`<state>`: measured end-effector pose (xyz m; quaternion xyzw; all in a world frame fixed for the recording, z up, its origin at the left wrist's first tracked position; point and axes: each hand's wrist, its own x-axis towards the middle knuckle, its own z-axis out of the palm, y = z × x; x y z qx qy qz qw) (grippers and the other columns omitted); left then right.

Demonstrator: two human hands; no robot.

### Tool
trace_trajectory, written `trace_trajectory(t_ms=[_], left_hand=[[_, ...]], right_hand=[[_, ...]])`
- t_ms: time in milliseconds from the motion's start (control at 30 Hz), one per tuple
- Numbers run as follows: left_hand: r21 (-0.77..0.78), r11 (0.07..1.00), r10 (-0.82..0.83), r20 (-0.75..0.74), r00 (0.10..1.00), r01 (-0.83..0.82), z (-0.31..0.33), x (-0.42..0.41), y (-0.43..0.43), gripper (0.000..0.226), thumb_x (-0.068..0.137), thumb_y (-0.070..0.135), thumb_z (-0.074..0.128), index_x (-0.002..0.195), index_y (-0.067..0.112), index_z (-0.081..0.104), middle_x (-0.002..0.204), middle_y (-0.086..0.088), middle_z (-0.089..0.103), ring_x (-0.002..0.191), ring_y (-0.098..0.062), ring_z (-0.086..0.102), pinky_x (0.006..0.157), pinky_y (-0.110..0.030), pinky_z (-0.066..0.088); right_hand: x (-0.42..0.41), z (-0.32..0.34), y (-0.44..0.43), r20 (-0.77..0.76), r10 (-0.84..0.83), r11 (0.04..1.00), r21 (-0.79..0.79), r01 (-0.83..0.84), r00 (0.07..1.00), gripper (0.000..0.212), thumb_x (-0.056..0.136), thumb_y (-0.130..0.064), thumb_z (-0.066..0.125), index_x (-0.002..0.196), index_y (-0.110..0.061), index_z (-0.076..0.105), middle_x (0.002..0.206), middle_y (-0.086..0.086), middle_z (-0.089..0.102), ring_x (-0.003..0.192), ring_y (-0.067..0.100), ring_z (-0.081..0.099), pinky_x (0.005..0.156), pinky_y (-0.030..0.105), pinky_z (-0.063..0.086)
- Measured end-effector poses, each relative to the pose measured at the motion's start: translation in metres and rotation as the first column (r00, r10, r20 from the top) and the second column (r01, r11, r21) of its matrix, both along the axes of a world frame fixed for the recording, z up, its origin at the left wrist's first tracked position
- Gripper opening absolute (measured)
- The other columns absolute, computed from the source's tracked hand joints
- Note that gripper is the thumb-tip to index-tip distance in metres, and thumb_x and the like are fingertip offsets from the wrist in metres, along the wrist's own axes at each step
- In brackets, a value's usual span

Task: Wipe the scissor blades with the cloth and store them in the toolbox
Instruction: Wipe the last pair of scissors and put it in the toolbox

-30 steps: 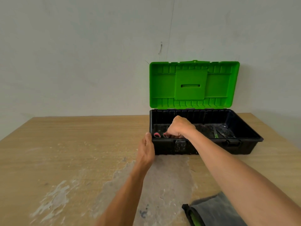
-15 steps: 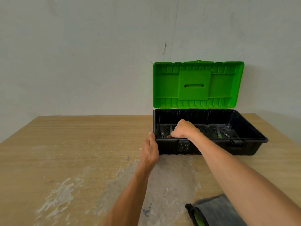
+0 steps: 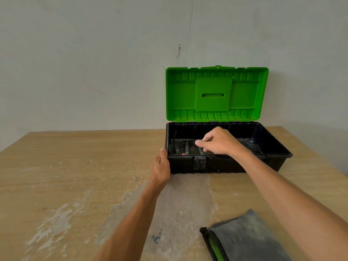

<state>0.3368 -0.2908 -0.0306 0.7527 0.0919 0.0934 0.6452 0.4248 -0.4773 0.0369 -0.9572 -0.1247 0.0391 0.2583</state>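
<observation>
Scissors (image 3: pixel 186 150) are lying inside the toolbox (image 3: pixel 226 164), on the floor of its left half. Pale metal blades are showing there side by side, and a small patch of pink handle is peeking out just behind the front wall; how many pairs are lying there cannot be told. The toolbox is sitting on the far right part of the wooden worktop (image 3: pixel 75 157), close to the grey wall (image 3: pixel 94 53). Its black base is facing the person and its green lid (image 3: pixel 212 95) is standing upright behind it. The right hand (image 3: pixel 222 142) is hovering over the open base, just above the blades, with its fingers loosely bent and its thumb pointing left. It is holding nothing that shows, and whether it is touching the blades cannot be told. The left hand (image 3: pixel 161 166) is resting against the front left corner of the base, its thumb tip reaching up to the rim. Its fingers are lying relaxed along the wall rather than closing round anything. The grey cloth (image 3: pixel 248 238), edged in black and green, is lying folded on the near right part of the worktop, partly under the right forearm and well apart from the toolbox. A pale, scuffed patch (image 3: pixel 184 200) is spreading across the wood between the cloth and the box.
</observation>
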Motion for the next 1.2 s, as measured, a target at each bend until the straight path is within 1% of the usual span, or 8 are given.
trace_trajectory(t_ms=[133,267,400,533,667,933,1067,1200], left_hand=[[0.028,0.999,0.027,-0.063,0.998,-0.025,-0.001,0.003,0.002,0.075,0.096,0.059,0.022,0.124,0.0,0.058,0.122,-0.023,0.065,0.118,-0.032,0.06,0.107,-0.045,0.047],[0.186,0.978,0.099,0.01,0.995,-0.099,0.005,0.01,0.001,0.064,0.105,0.047,0.021,0.101,-0.001,0.063,0.095,-0.026,0.068,0.094,-0.038,0.065,0.084,-0.049,0.055],[0.271,0.944,0.206,-0.035,0.978,-0.189,0.018,0.026,-0.012,0.058,0.107,0.04,0.018,0.081,0.006,0.056,0.078,-0.014,0.062,0.075,-0.028,0.06,0.073,-0.042,0.052],[0.278,0.926,0.277,-0.041,0.96,-0.255,0.011,0.042,-0.014,0.046,0.107,0.031,0.018,0.089,0.007,0.052,0.082,-0.014,0.055,0.075,-0.024,0.053,0.074,-0.044,0.05],[0.287,0.922,0.274,-0.007,0.962,-0.261,0.004,0.045,-0.014,0.043,0.108,0.029,0.018,0.083,0.009,0.048,0.077,-0.012,0.051,0.067,-0.02,0.049,0.055,-0.031,0.04],[0.338,0.9,0.274,0.058,0.96,-0.277,0.003,0.047,-0.014,0.042,0.107,0.027,0.02,0.078,0.012,0.046,0.074,-0.009,0.049,0.066,-0.018,0.047,0.056,-0.03,0.039],[0.345,0.896,0.275,0.063,0.959,-0.28,-0.001,0.05,-0.012,0.043,0.107,0.027,0.02,0.075,0.013,0.046,0.072,-0.008,0.048,0.067,-0.02,0.047,0.059,-0.032,0.041],[0.346,0.896,0.272,0.065,0.96,-0.277,-0.002,0.051,-0.01,0.043,0.106,0.026,0.021,0.074,0.012,0.045,0.071,-0.008,0.047,0.066,-0.021,0.046,0.061,-0.036,0.041]], right_hand=[[-0.023,0.008,-0.053,0.079,0.049,0.999,-0.023,-0.047,0.996,0.03,0.103,-0.046,0.06,0.098,-0.023,0.079,0.093,-0.003,0.078,0.089,0.015,0.071,0.078,0.032,0.052],[-0.032,0.018,-0.109,0.191,0.059,0.997,-0.06,-0.048,0.98,0.03,0.104,-0.042,0.058,0.113,-0.023,0.078,0.107,-0.007,0.076,0.095,0.007,0.066,0.076,0.025,0.047],[-0.013,0.036,-0.15,0.342,0.025,0.994,-0.108,0.013,0.939,0.03,0.103,-0.04,0.058,0.118,-0.021,0.076,0.122,0.006,0.071,0.113,0.024,0.063,0.093,0.037,0.047],[0.024,0.061,-0.177,0.357,-0.051,0.979,-0.164,0.117,0.933,0.045,0.106,-0.042,0.052,0.146,-0.021,0.056,0.146,0.017,0.049,0.141,0.034,0.045,0.115,0.05,0.036],[0.065,0.083,-0.17,0.388,-0.047,0.974,-0.188,0.129,0.92,0.053,0.107,-0.04,0.052,0.155,-0.021,0.044,0.157,0.016,0.038,0.149,0.036,0.036,0.119,0.055,0.034],[0.121,0.12,-0.124,0.558,0.007,0.972,-0.2,0.126,0.83,0.06,0.105,-0.034,0.057,0.158,-0.015,0.038,0.165,0.014,0.026,0.152,0.037,0.026,0.119,0.058,0.034],[0.144,0.129,-0.113,0.458,-0.002,0.949,-0.28,0.146,0.889,0.067,0.107,-0.036,0.053,0.164,-0.012,0.026,0.173,0.014,0.018,0.16,0.032,0.015,0.126,0.053,0.023],[0.148,0.128,-0.11,0.435,-0.041,0.946,-0.274,0.175,0.899,0.064,0.109,-0.037,0.048,0.164,-0.013,0.025,0.171,0.014,0.024,0.158,0.031,0.022,0.124,0.052,0.024]])
